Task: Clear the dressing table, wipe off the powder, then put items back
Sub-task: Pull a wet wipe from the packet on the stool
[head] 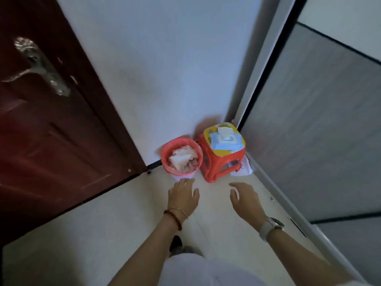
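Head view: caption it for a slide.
Both empty hands, left and right, reach toward a wipes pack on a stool beside a bin.

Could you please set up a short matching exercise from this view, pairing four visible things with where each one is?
Things:
1. wipes pack
2. waste bin
3. left hand
4. door handle

Places:
A. on the dark red door
B. on top of the red stool
C. empty, nearest the bin
D. on the floor beside the stool, full of paper

Pairs: 1-B, 2-D, 3-C, 4-A
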